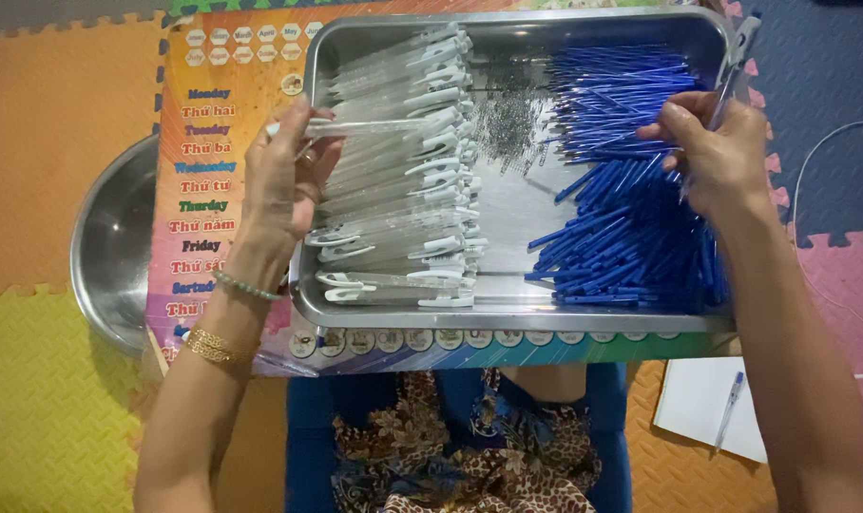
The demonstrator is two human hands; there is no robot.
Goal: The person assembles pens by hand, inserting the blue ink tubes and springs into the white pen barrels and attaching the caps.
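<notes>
Your left hand [284,176] pinches a clear pen barrel [374,125] over the steel tray [508,318]; your right hand [721,157] grips a pen [736,62] (above the blue refills [631,228]).

Silver metal tray [517,319], blue refills [631,228], clear barrels [393,190] (white clips), orange-yellow-pink floor mats [51,142], leopard-print cloth [469,456]

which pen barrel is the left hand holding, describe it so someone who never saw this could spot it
Start at the shiny metal tray and look at its left third, stacked with clear pen barrels with white clips. Above that stack, the left hand pinches one clear barrel near its left end. It alone is lifted off the pile, lying almost level and pointing right toward the small metal springs.
</notes>
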